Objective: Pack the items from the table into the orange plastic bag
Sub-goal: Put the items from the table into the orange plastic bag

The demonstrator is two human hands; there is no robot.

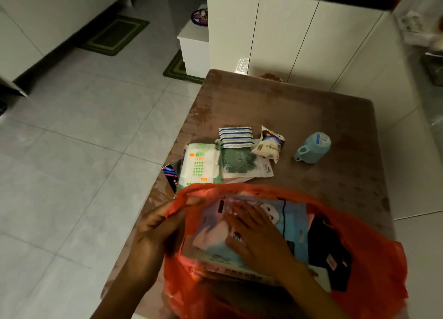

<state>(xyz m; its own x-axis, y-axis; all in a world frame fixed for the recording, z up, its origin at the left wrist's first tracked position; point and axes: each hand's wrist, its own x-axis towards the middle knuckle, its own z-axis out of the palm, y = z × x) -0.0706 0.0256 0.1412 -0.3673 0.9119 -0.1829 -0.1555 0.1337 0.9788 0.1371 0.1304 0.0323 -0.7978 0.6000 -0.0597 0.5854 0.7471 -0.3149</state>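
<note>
Left hand pinches the crinkly orange plastic bag rim; right hand, fingers spread, presses a glossy flat packet inside

Two bare forearms enter from the lower frame, no sleeves visible; left hand and right hand wear no gloves.

Orange plastic bag open at the near table edge, part packed, more items beyond it.

A flat blue and pink packet lies in the bag's mouth beside a dark item. Past the rim lie a white and green tissue pack, a green sachet, a blue-striped scrub pad leaning on it, a small white snack packet and, apart to the right, a tipped pale blue bottle. A dark neon-printed packet juts over the left edge.
</note>
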